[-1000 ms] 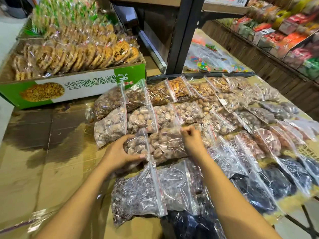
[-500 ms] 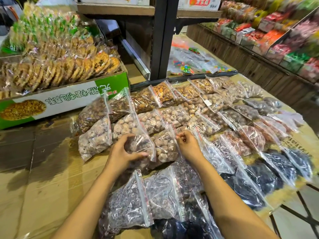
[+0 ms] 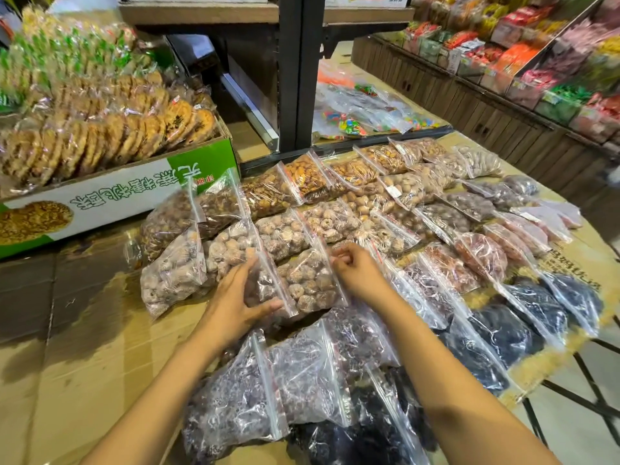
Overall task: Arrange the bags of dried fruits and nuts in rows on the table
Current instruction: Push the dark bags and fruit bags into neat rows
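Clear zip bags of dried fruits and nuts lie in slanted, overlapping rows on the cardboard-covered table (image 3: 84, 347). My left hand (image 3: 235, 303) rests on the left side of a bag of tan dried fruit (image 3: 308, 283), fingers spread with the thumb under its lower edge. My right hand (image 3: 355, 270) pinches that bag's top right edge. A lighter bag (image 3: 171, 273) lies to its left. Greyish bags (image 3: 235, 397) lie nearer me. Dark fruit bags (image 3: 503, 333) fill the right.
A green and white box (image 3: 117, 196) of wrapped round cookies stands at the back left. A black shelf post (image 3: 298, 72) rises behind the rows. Candy bags (image 3: 362, 112) lie past it. Snack shelves (image 3: 536, 62) line the right. The table's right edge drops off over metal legs (image 3: 587, 391).
Both hands have stayed on the tan bag. My left hand has opened flatter against its side, and the bag has settled into the middle row. The camera view has shifted.
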{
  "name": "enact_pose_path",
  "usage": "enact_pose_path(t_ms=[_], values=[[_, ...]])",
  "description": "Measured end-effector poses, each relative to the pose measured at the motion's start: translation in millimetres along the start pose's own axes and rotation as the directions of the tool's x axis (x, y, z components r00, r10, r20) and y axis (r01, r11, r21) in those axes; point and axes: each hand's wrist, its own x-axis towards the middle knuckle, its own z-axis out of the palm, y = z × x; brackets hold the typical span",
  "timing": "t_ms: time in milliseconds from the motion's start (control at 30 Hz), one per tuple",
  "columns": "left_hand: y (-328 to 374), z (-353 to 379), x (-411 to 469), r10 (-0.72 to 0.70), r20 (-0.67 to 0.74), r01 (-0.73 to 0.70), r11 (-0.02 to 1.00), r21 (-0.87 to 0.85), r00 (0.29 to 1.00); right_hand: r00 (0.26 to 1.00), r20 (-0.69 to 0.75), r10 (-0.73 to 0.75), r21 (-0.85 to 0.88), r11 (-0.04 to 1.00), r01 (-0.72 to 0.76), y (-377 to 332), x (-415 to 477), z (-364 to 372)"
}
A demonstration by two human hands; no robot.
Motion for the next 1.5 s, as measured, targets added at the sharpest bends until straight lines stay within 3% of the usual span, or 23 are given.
enact_pose_path(t_ms=[133,300,400,500,567,667,800,900,1000,1100,1233,1367,1500], values=[[60.9,5.4,8.0,0.165,-0.039,-0.156,0.973,0.168,0.985,0.991,-0.101,-0.087,0.040,0.995,0.091,-2.5,22.6,-63.4],[128.7,48.1,61.1,0.207,0.136,-0.240,0.922,0.304,0.969,0.971,-0.220,0.093,-0.122,0.985,-0.122,34.0,93.7,-138.1],[147.7,91.0,102.0,0.062,0.176,-0.090,0.984,0.155,0.982,0.988,-0.126,0.092,-0.205,0.972,-0.117,54.8,122.4,-148.0],[148.7,126.4,130.4,-0.055,0.115,0.050,0.998,0.049,0.992,1.000,-0.001,0.015,-0.387,0.922,-0.015,69.6,140.9,-143.2],[140.7,141.8,141.4,-0.133,0.070,0.124,0.985,0.120,0.989,0.999,0.032,0.018,-0.516,0.857,0.001,74.6,149.6,-138.8],[130.7,156.1,145.8,-0.188,-0.106,0.214,0.914,0.346,0.976,0.998,0.059,-0.009,-0.652,0.757,0.046,81.4,157.4,-136.0],[131.9,159.0,145.4,-0.270,-0.121,0.296,0.843,0.450,0.955,0.996,0.084,-0.002,-0.603,0.796,0.052,89.7,158.8,-138.1],[130.5,157.6,149.1,-0.287,-0.104,0.303,0.848,0.435,0.952,0.997,0.064,0.032,-0.601,0.799,0.013,87.9,165.0,-135.6],[125.4,157.2,151.3,-0.291,-0.133,0.319,0.894,0.316,0.947,0.997,0.050,0.058,-0.606,0.795,-0.016,85.4,167.9,-132.0],[124.5,150.0,152.1,-0.323,-0.251,0.359,0.926,0.118,0.913,0.997,0.041,0.062,-0.658,0.753,-0.020,83.7,163.4,-127.5],[127.3,133.8,156.3,-0.306,-0.356,0.299,0.951,-0.076,0.883,0.991,0.071,0.112,-0.710,0.703,-0.028,81.6,165.7,-125.5],[127.8,145.8,159.8,-0.293,-0.276,0.326,0.941,0.084,0.916,0.990,0.133,0.053,-0.627,0.778,0.042,84.4,155.5,-127.4],[129.1,142.4,163.1,-0.302,-0.270,0.336,0.938,0.085,0.914,0.973,0.228,0.037,-0.460,0.885,0.074,87.8,143.5,-140.7]])
